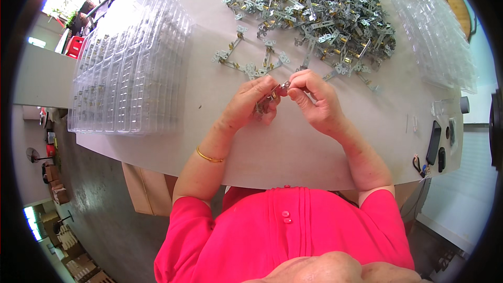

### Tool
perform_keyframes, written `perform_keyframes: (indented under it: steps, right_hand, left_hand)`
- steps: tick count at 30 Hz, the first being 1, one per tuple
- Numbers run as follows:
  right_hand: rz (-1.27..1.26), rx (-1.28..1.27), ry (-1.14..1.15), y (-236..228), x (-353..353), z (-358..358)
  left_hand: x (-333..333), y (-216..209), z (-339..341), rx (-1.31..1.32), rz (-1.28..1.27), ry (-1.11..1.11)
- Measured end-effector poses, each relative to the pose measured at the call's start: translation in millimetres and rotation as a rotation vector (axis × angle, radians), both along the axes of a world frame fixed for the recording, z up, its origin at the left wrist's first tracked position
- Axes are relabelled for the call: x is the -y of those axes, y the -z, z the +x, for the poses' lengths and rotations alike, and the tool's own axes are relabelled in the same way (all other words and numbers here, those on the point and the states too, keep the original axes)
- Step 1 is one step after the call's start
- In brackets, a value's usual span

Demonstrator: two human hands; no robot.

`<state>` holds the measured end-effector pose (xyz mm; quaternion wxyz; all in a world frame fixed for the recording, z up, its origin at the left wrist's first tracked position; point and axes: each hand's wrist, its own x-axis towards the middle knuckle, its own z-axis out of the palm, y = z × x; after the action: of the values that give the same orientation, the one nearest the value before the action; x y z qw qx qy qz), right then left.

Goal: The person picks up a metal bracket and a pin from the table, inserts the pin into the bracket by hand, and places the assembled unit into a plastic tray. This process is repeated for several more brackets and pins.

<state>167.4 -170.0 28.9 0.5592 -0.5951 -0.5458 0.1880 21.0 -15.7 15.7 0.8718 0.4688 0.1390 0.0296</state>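
Observation:
My left hand [249, 102] is closed around a small metal bracket [273, 95] with a brass-coloured bit on it. My right hand [317, 103] pinches at the bracket's upper right end with thumb and forefinger. Both hands meet just above the pale table [262, 149]. Beyond them a few loose brackets [251, 68] lie linked or touching in a rough U shape. Past those spreads a large heap of similar silver and brass brackets [335, 18]. The fingers partly hide the held piece.
Stacked clear plastic trays [131, 73], with metal parts in them, stand at the left. More clear trays [437, 42] lie at the far right. Along the right edge are a black phone [434, 142], small pliers [417, 164] and a clear cylinder [445, 107]. A cardboard box [144, 189] stands below the table.

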Motion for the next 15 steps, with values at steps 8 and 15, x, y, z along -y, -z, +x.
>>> perform_keyframes:
  steps: [8,15]
  right_hand:
    - [0.102,-0.816,0.051,0.5,-1.3,9.0]
    - [0.033,-0.889,0.066,8.9,-3.7,1.6]
  left_hand:
    - [-3.1,11.2,6.6,0.296,0.030,-0.109]
    - [4.9,11.1,10.2,0.408,0.296,-0.213]
